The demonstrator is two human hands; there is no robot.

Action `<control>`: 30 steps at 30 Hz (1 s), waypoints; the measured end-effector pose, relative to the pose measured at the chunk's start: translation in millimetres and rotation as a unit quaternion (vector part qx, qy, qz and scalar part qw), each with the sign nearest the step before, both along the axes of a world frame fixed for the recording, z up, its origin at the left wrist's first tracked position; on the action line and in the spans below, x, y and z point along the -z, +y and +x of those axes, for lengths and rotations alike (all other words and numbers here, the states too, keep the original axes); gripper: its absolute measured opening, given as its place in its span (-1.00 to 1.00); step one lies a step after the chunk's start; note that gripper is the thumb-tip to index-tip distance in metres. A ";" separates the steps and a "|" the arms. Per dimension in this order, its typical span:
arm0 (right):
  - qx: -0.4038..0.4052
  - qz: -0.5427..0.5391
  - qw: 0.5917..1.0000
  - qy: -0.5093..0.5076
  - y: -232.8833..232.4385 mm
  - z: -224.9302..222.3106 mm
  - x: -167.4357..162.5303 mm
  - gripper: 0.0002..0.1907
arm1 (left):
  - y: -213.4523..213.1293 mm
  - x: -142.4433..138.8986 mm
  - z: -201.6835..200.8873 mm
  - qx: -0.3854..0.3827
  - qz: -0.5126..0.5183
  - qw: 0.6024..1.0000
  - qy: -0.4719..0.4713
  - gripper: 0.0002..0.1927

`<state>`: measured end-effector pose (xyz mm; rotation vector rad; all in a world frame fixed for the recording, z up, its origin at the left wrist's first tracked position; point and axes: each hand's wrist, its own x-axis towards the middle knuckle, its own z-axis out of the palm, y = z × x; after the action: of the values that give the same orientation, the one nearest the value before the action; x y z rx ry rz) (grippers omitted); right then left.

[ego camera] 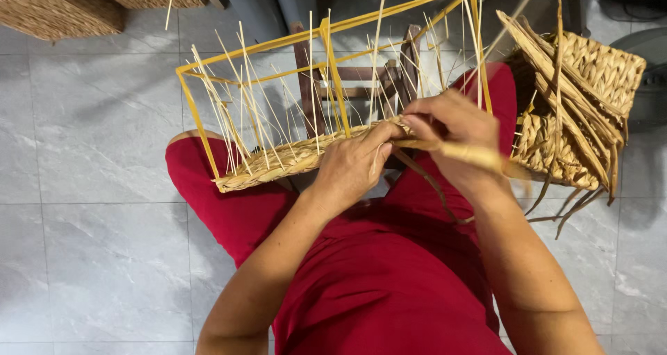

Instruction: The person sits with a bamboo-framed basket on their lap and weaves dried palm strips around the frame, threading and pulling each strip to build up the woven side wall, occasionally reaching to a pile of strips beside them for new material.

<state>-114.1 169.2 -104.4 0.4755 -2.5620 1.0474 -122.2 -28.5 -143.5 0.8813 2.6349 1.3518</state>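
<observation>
Straw-coloured reed is what you are working: a half-made basket (292,157) is resting across your lap, its yellow wire frame (326,32) standing up over your red-clad knees, with a dark wooden stool (361,77) showing through it. Your left hand (354,166) is pressing on the near edge of the woven band, fingers curled together and pinching the weave where the newest row ends. Your right hand (451,129) is sitting just beside it, touching it, fingers closed around a flat strand (479,157) that is running out toward your right knee; a darker loose end is trailing down over your lap. Judging by how things lie, only a low strip along the bottom edge of the frame is woven so far, and that strip is reaching from the left corner to about the middle, where your hands are meeting. The thin upright stakes (243,98) are standing bare above it, so nearly all of the side height looks left to fill. A finished woven basket (597,70) holding spare strands is sitting on the tiled floor (90,133) at your right, near your elbow.
</observation>
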 end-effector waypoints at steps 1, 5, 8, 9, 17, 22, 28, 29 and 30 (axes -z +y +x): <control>0.006 -0.045 0.999 0.000 2.2 1.6 -0.2 -0.91 | 0.0 -1.6 -1.8 -0.002 0.006 1.000 0.009 -0.83; 0.044 -0.406 0.908 -0.095 13.6 12.8 3.7 -0.97 | 0.4 -10.9 -9.8 0.000 0.048 0.992 -0.113 -0.86; 0.008 -0.642 0.733 -0.226 19.1 26.0 6.9 -0.93 | 3.4 -14.8 -20.1 -0.021 0.052 0.967 -0.247 -0.90; -0.013 -0.692 0.670 -0.268 19.0 30.5 7.1 -0.91 | 6.3 -14.6 -21.4 -0.032 0.047 0.958 -0.282 -0.90; -0.018 -0.584 0.769 -0.258 5.4 16.8 1.9 -0.90 | 30.9 -0.3 -9.7 -0.057 -0.036 0.998 0.010 -0.68; 0.021 -0.440 0.866 -0.236 15.0 19.6 -5.6 -0.88 | 23.8 -7.0 -9.7 -0.071 -0.003 0.993 -0.099 -0.83; 0.121 -0.302 0.880 -0.347 33.5 42.3 2.6 -0.84 | 25.2 -17.4 -12.8 -0.103 0.005 0.979 -0.174 -0.72; 0.113 -0.317 0.872 -0.354 31.9 43.1 10.6 -0.82 | 24.4 -17.9 -13.4 -0.097 0.004 0.978 -0.184 -0.71; 0.105 -0.333 0.865 -0.361 30.5 44.3 18.6 -0.79 | 24.1 -18.1 -14.2 -0.091 0.002 0.977 -0.195 -0.70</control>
<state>-69.9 199.7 -123.0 -0.4606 -2.4401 2.1991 -136.4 -4.4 -125.5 0.3326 2.4476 1.3982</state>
